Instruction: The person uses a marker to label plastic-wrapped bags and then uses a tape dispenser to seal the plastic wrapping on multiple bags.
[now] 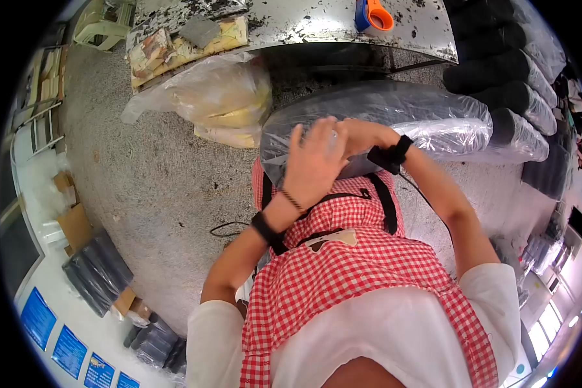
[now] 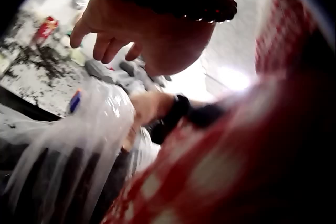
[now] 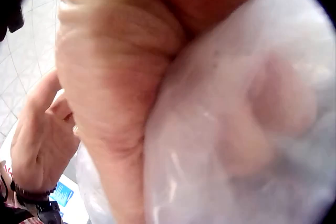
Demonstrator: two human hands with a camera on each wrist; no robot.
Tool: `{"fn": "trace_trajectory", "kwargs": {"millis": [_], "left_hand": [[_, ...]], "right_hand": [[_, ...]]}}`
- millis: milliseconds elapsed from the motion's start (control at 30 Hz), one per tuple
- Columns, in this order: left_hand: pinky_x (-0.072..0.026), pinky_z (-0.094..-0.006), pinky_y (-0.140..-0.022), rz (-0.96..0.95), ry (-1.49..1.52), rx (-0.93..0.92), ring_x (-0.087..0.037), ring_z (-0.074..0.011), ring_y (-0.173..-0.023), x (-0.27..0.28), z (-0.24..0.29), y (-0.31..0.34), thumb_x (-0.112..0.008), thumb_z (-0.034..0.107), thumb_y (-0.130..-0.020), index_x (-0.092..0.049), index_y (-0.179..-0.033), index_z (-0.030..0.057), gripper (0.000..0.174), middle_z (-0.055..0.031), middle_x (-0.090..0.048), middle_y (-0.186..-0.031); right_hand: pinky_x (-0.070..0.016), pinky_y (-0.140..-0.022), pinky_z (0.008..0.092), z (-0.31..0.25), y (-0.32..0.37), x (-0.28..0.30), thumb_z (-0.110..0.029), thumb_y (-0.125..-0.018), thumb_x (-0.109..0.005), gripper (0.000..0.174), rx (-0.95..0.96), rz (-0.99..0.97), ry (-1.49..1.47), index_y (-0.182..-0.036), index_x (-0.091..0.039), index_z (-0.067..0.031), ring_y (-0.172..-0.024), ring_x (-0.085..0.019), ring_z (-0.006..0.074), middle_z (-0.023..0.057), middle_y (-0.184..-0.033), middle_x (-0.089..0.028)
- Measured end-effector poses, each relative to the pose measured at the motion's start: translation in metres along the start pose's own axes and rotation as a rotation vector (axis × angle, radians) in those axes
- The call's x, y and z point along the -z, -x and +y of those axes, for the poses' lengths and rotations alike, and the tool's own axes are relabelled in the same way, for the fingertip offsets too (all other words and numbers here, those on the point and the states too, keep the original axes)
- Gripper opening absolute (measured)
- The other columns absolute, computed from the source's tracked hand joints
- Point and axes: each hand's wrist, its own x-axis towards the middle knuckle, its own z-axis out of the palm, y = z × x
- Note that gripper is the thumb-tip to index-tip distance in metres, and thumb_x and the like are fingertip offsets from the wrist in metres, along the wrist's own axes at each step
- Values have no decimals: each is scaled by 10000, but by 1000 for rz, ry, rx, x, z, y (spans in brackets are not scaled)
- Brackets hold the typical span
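A clear plastic bag (image 1: 433,129) wrapped around a dark, bulky item lies across the person's lap. The right hand (image 1: 363,134) is at its near end. In the right wrist view, the plastic film (image 3: 205,145) runs between that hand's thumb (image 3: 110,87) and its fingers, which show blurred through the film, so the hand grips the bag. Slightly blurred, the left hand (image 1: 313,165) is beside the right one, over the bag's end. Its fingers are loosely extended in the left wrist view (image 2: 152,43), above the film and holding nothing.
A littered white table (image 1: 304,26) stands ahead, with an orange and blue tape dispenser (image 1: 375,16) on it. A plastic sack (image 1: 220,97) with yellowish contents lies before it. Several wrapped dark rolls (image 1: 498,64) are at the right. A cable (image 1: 427,200) hangs by the right forearm.
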Motion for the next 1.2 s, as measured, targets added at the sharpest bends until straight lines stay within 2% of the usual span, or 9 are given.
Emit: {"fn": "trace_trajectory", "kwargs": {"millis": [133,333,567,633,867,900,933,1033,1200], "left_hand": [[-483,-325,-701,-248,105,-19,-608,-246,-830,-58,-14,28,-538,226,-853,-556,-927,57,185,-101,-588,-841],[-462,-429,-614,-588,571,309,-602,-370,-699,-76,-41,20,-472,307,-928,-584,-844,25,314,-179,-596,-695],[-452,-412,-753,-894,432,329,-594,-351,-818,-39,-25,1,-474,300,-918,-556,-1105,2,361,-190,-616,-873],[-394,-433,-870,-323,36,155,-569,-291,-953,-14,2,12,-545,277,-872,-493,-1180,17,407,-117,-608,-986],[-353,-358,-740,-203,155,214,-517,-208,-754,-69,-10,31,-608,227,-796,-585,-856,87,154,-36,-534,-770],[-351,-355,-732,-234,156,258,-517,-210,-739,-69,-10,30,-608,220,-794,-577,-829,90,137,-37,-532,-745],[-351,-353,-720,-202,168,301,-522,-214,-721,-72,-9,31,-608,198,-792,-571,-800,98,107,-33,-536,-717],[-348,-344,-710,-220,197,357,-519,-195,-711,-77,-10,27,-610,215,-779,-535,-764,133,112,-12,-511,-712],[-351,-347,-691,-217,245,358,-521,-215,-709,-70,-13,22,-621,180,-763,-539,-761,116,104,-30,-531,-713]], "right_hand": [[-499,-667,429,-13,8,0,-295,-587,-806,450,-115,-39,40,-878,-654,12,-708,-627,371,206,-723,-638],[-445,-836,394,-35,54,-34,-442,-612,-751,628,146,740,555,-983,-496,-4,-1028,-533,341,214,-1079,-548],[-497,-529,376,15,14,-49,-575,-694,-639,535,156,506,471,-739,-544,-51,-590,-636,291,121,-605,-613],[-500,-522,386,15,13,-43,-574,-699,-638,527,98,457,474,-729,-568,-52,-594,-643,298,134,-589,-608],[-481,-543,344,34,3,48,-430,-815,-623,438,339,112,-221,-726,-641,-1,-580,-621,240,142,-645,-613],[-479,-566,332,37,4,75,-359,-809,-646,367,-95,234,-624,-732,-653,0,-611,-623,208,117,-672,-624],[-489,-570,346,67,-10,99,-350,-779,-683,368,-66,793,-239,-758,-638,15,-584,-620,239,122,-666,-633],[-482,-716,379,172,-44,153,-419,-748,-698,421,-518,1254,750,-851,-591,-25,-838,-598,307,102,-826,-628],[-443,-743,445,235,-82,170,-348,-803,-647,341,-589,1103,538,-871,-576,-22,-812,-602,344,173,-806,-626]]}}
